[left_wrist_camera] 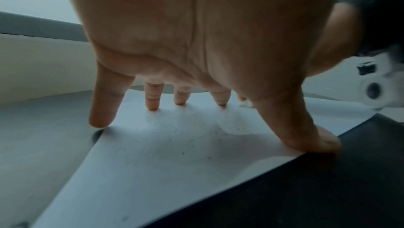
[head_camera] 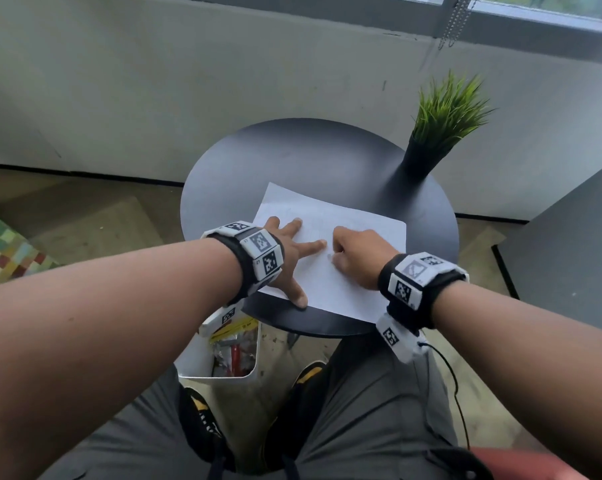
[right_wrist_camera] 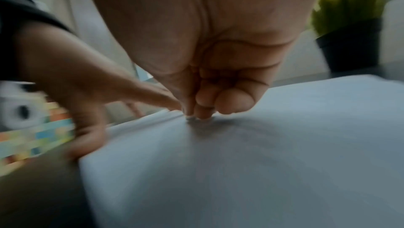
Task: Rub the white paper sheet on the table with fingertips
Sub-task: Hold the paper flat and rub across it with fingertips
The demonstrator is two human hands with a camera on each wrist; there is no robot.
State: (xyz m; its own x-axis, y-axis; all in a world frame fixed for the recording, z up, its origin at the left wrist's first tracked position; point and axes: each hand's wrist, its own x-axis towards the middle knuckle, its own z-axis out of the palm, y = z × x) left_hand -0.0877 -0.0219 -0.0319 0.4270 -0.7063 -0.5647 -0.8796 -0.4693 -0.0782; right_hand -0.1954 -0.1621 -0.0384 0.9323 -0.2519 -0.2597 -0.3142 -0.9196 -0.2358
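A white paper sheet lies on a round dark table. My left hand is spread on the sheet's left part. Its straight fingertips press the paper, and the thumb sits at the near edge. My right hand is near the sheet's middle, close to the left index finger. Its fingers are curled under, with the bunched fingertips touching the paper. It holds nothing that I can see. The right wrist view is blurred.
A green plant in a black pot stands at the table's far right, beyond the sheet. A white bin with clutter sits on the floor under the near edge. A dark cabinet stands to the right.
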